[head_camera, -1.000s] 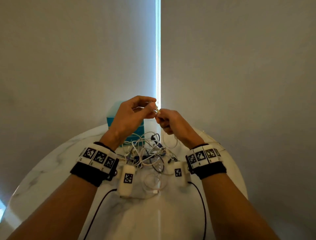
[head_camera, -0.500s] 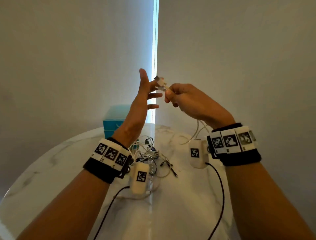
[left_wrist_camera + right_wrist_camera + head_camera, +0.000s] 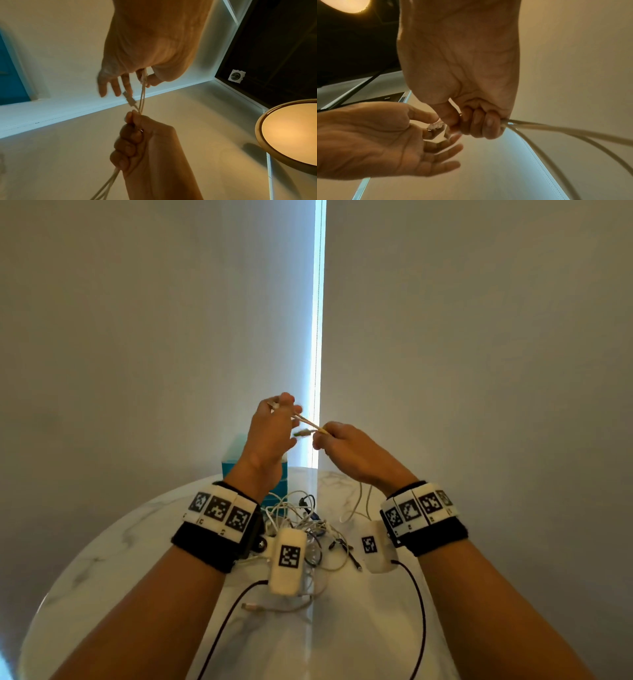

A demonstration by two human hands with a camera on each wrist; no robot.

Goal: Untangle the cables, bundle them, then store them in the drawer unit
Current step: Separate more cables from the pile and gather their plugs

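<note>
Above the round marble tabletop (image 3: 113,546), the right hand (image 3: 346,450) clenches a thin white cable (image 3: 143,94), folded into several strands; the left hand (image 3: 270,436) pinches 1 plug end, other fingers spread. Light, limp, probably slippery: hold near the plugs.

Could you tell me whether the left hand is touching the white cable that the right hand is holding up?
Touching. In the left wrist view, the left hand pinches the white cable between thumb and forefinger, while the right hand grips the strands below.
</note>
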